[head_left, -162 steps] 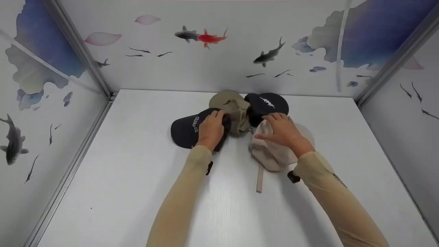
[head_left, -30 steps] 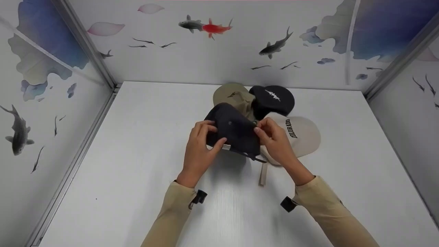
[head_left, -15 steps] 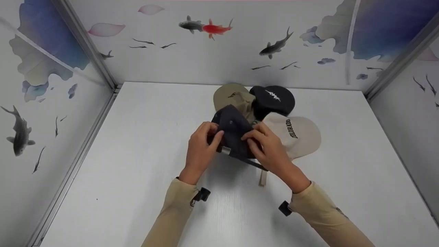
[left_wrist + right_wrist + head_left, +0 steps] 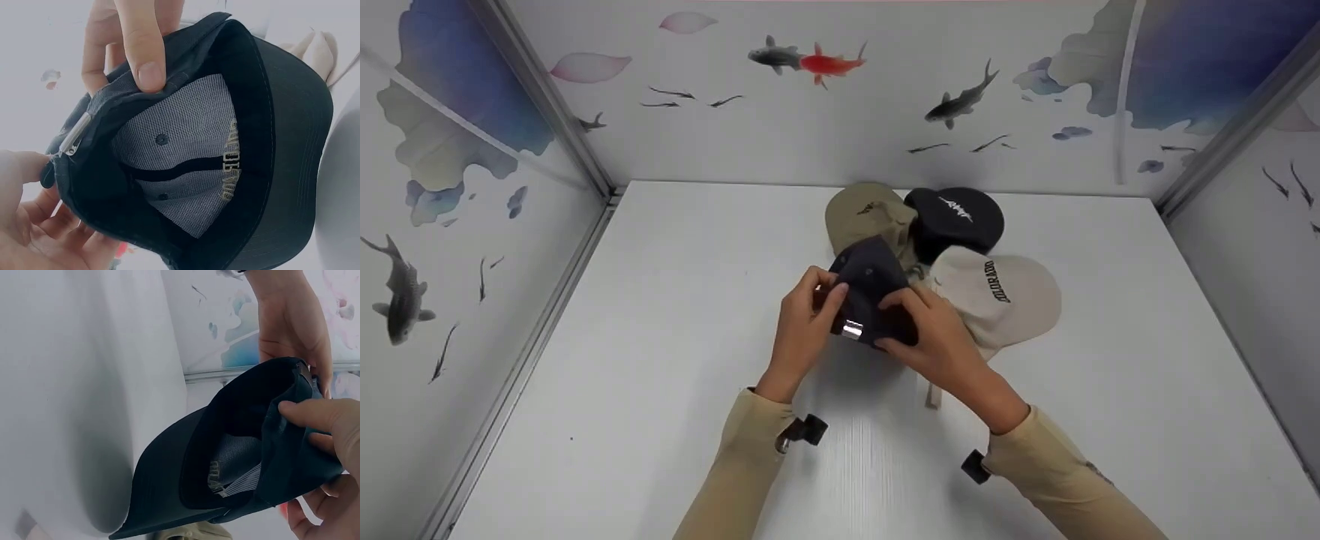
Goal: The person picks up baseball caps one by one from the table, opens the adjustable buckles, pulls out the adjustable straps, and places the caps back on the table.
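Both hands hold a dark navy baseball cap (image 4: 874, 274) above the table, its back opening turned toward me. My left hand (image 4: 797, 322) grips the left side beside the silver strap buckle (image 4: 852, 329). My right hand (image 4: 945, 341) pinches the right side of the back edge, thumb below and fingers above. In the left wrist view the white mesh lining (image 4: 174, 126) and the brim (image 4: 298, 152) show, and the right thumb (image 4: 149, 73) presses the folded band. In the right wrist view the rim folds under that thumb, and the brim points down toward the table.
Behind the held cap lie an olive cap (image 4: 859, 214) and a black cap (image 4: 964, 217) with white lettering. A cream cap (image 4: 1020, 296) marked COLORADO lies to the right, its strap (image 4: 934, 396) trailing forward. Printed white walls (image 4: 840, 142) border the white table (image 4: 660, 337).
The navy cap, earlier lying on the table, is now lifted and turned. My right hand has left the cream cap and shifted left along the navy cap's back edge; its loose strap is now hidden.
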### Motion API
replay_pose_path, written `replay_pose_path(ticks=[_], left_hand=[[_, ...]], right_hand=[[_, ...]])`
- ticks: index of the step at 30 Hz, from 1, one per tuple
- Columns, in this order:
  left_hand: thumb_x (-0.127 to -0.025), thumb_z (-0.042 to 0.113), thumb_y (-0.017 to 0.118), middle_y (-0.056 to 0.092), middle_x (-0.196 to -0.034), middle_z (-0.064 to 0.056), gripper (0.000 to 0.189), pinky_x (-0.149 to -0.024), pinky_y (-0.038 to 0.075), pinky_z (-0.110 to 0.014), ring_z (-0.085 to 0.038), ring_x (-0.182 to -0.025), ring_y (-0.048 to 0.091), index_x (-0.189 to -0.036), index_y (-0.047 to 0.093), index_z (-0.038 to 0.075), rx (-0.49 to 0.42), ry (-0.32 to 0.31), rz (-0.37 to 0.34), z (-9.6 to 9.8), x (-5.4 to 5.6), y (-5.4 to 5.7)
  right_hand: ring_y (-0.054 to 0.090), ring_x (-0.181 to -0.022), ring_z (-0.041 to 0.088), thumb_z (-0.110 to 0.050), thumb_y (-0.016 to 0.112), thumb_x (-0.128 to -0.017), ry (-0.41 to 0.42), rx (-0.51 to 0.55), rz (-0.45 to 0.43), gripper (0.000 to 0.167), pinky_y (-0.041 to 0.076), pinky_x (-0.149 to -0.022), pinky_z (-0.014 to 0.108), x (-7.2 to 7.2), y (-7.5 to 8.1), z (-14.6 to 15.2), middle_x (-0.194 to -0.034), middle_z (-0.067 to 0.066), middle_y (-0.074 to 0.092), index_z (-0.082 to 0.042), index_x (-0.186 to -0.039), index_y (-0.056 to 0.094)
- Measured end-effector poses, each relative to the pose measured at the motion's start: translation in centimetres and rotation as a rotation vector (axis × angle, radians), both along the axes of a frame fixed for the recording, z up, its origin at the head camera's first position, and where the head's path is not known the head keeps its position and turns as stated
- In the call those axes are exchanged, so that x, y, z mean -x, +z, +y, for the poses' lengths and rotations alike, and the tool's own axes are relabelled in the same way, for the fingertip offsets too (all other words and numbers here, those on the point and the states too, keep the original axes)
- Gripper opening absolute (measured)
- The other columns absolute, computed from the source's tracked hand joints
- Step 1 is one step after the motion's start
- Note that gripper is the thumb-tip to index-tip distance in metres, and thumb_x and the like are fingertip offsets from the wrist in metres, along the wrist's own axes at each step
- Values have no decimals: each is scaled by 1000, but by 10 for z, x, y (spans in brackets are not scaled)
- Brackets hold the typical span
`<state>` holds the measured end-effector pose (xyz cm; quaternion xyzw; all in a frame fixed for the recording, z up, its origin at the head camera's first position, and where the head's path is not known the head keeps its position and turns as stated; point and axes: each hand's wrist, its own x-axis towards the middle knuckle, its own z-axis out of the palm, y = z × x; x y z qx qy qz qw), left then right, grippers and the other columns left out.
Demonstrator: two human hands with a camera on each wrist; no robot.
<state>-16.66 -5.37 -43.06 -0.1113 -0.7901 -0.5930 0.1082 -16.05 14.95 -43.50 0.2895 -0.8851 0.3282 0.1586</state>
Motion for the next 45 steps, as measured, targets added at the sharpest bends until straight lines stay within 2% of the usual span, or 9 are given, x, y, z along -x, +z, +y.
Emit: replay_pose_path(ticks=[6, 13, 18, 22, 25, 27, 30, 33, 45], left_hand=[[-103, 21, 56, 63, -106, -11, 17, -77, 50, -24, -17, -92, 70, -103, 56, 4, -64, -39, -39, -2, 0, -3], [-100, 21, 62, 62, -115, -12, 20, -79, 55, -23, -19, -96, 68, -111, 55, 5, -64, -28, -6, -4, -6, -2], [-94, 26, 70, 54, -115, -10, 37, -85, 57, -32, -17, -105, 58, -116, 49, 6, 98, 74, 190, -1, -20, -3], [-88, 25, 78, 48, -103, -7, 35, -83, 52, -30, -16, -97, 49, -104, 52, 8, 338, 191, 392, 2, -30, -5], [-86, 21, 80, 50, -98, -5, 28, -79, 51, -26, -15, -91, 48, -96, 56, 10, 436, 202, 452, 4, -33, -8], [-86, 21, 79, 52, -96, -4, 26, -78, 51, -25, -14, -89, 48, -94, 57, 11, 457, 192, 454, 5, -33, -10], [-86, 23, 79, 53, -98, -3, 25, -81, 54, -24, -14, -92, 51, -95, 60, 11, 451, 175, 422, 7, -33, -13], [-86, 25, 80, 53, -100, -4, 26, -83, 55, -24, -14, -95, 54, -96, 61, 11, 429, 163, 382, 8, -33, -16], [-93, 39, 69, 56, -108, -4, 32, -87, 56, -25, -12, -96, 63, -107, 60, 11, 379, 118, 275, 12, -30, -19]], right_hand=[[65, -100, 20, -6, 84, -78, -2, 86, 28, 36, 54, -90, 40, -1, -3, -1, -102, 6, 66, -8, -105, 61], [56, -81, 14, -2, 82, -79, -53, 227, -41, 42, 47, -71, 28, -2, -1, -3, -88, 8, 58, -4, -100, 46], [48, -71, 13, 1, 81, -79, -74, 296, -90, 51, 38, -62, 21, -2, 1, -3, -83, 10, 62, -2, -109, 39], [60, -72, 17, 2, 80, -80, -64, 316, -86, 64, 48, -63, 24, -2, 2, -3, -91, 13, 71, 0, -126, 35], [67, -79, 21, 1, 80, -80, -76, 309, -97, 68, 55, -68, 28, -3, 4, -3, -94, 13, 73, 1, -134, 38], [68, -81, 22, -1, 80, -81, -94, 295, -105, 60, 56, -69, 29, -4, 4, -3, -95, 13, 72, 2, -131, 48], [66, -77, 20, -2, 81, -81, -113, 296, -131, 35, 54, -65, 25, -4, 4, -3, -90, 11, 70, 1, -111, 64], [68, -79, 19, -2, 81, -80, -110, 329, -155, 21, 54, -64, 20, -4, 3, -3, -87, 9, 68, 0, -97, 69], [73, -90, 21, -1, 78, -83, -105, 461, -353, 22, 59, -75, 21, -5, 4, -2, -95, 13, 74, -1, -105, 73]])
